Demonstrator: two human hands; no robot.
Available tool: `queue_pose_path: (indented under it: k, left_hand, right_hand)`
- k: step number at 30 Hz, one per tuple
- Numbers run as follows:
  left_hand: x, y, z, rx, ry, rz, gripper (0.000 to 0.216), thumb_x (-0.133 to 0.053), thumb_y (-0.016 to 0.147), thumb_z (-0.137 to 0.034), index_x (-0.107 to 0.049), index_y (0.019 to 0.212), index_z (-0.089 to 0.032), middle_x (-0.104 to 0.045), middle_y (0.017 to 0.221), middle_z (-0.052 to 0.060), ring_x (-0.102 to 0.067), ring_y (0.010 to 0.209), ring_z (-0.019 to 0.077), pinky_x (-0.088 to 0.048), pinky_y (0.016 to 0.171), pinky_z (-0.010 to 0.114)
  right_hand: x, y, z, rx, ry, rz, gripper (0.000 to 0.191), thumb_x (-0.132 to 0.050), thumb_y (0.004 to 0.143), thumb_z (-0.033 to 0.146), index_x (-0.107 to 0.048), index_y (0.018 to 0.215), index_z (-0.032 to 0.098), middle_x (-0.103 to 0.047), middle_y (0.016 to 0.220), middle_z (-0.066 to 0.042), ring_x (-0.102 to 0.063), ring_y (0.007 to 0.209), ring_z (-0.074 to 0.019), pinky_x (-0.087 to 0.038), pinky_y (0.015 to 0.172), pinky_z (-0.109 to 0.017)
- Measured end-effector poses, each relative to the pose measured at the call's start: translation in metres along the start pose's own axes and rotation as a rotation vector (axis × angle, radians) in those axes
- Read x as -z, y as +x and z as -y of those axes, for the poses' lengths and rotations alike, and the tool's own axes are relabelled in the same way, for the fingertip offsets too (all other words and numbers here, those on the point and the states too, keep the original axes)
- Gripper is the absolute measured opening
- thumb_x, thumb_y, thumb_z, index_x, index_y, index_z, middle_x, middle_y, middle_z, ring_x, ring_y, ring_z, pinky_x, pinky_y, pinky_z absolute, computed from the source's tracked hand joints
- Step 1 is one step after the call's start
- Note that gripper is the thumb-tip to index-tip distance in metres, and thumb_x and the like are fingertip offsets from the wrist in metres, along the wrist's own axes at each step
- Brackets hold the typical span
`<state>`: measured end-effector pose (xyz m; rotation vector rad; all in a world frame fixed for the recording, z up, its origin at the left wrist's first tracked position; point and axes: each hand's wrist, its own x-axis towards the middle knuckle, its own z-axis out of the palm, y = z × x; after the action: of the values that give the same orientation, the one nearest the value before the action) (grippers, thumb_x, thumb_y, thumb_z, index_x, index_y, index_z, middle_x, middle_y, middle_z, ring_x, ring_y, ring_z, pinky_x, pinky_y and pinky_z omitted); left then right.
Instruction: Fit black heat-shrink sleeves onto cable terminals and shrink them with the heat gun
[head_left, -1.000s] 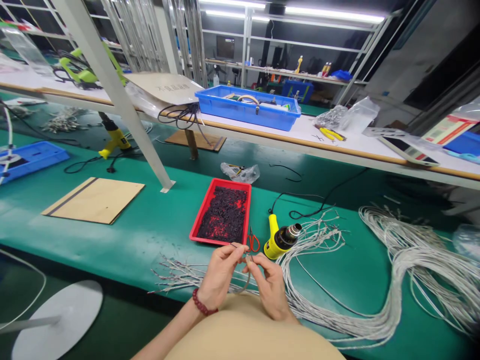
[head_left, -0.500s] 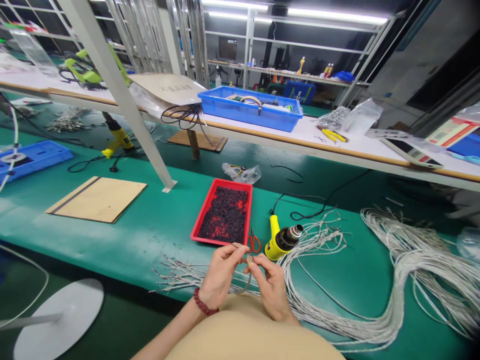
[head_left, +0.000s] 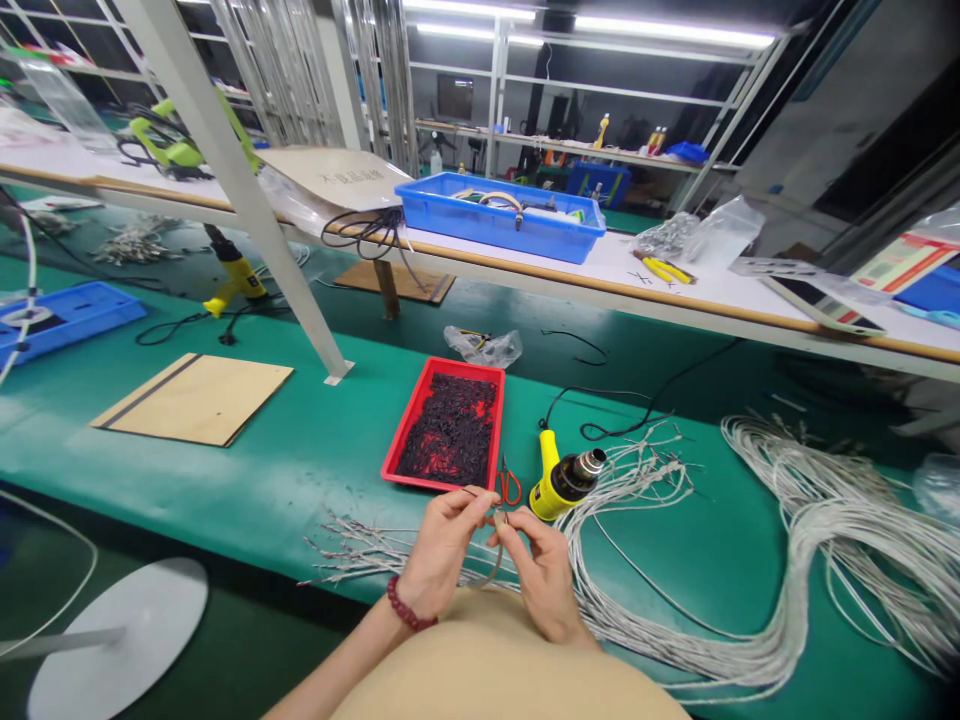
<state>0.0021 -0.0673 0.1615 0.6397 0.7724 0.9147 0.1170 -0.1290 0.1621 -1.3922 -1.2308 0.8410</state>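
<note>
My right hand [head_left: 541, 570] pinches the end of a pale cable [head_left: 495, 572], which curves down toward my body. My left hand [head_left: 444, 545], with a dark red bead bracelet at the wrist, is closed at the fingertips on something thin and dark, too small to make out, close to the cable's tip. Just beyond my fingers is a red tray [head_left: 390, 465] with many small black tube pieces [head_left: 450, 430]. Red-handled scissors [head_left: 510, 487] lie at the tray's right corner. A yellow and black heat gun [head_left: 562, 482] stands right of my hands.
Long bundles of white cable [head_left: 787, 590] spread over the green bench [head_left: 322, 430] at right, with cable ends [head_left: 360, 550] left of my hands. A brown board [head_left: 199, 400] lies at left, near a slanted white post [head_left: 262, 220]. A raised shelf holds a blue bin [head_left: 495, 225].
</note>
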Motion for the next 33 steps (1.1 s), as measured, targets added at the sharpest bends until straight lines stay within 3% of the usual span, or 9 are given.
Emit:
queue_pose_path:
  k: [23, 33]
  left_hand:
    - [-0.0026, -0.002, -0.0022, 0.001, 0.002, -0.007, 0.015, -0.076, 0.068, -0.03, -0.074, 0.072, -0.016, -0.066, 0.07, 0.002, -0.053, 0.065, 0.0106, -0.042, 0.062, 0.024]
    - [-0.0028, -0.0049, -0.0067, 0.04, 0.025, 0.063, 0.025, -0.076, 0.068, -0.029, -0.073, 0.09, -0.017, -0.067, 0.079, 0.004, -0.056, 0.072, 0.0137, -0.042, 0.07, 0.026]
  right_hand:
    - [0.0011, -0.0003, 0.0033, 0.002, 0.005, -0.008, 0.022, -0.054, 0.09, 0.028, -0.068, 0.076, 0.018, -0.064, 0.072, -0.001, -0.058, 0.071, -0.016, -0.044, 0.069, -0.026]
    - [0.0072, 0.0005, 0.0078, -0.048, 0.066, -0.042, 0.023, -0.053, 0.091, 0.031, -0.068, 0.08, 0.018, -0.065, 0.073, -0.002, -0.059, 0.073, -0.0168, -0.045, 0.072, -0.026]
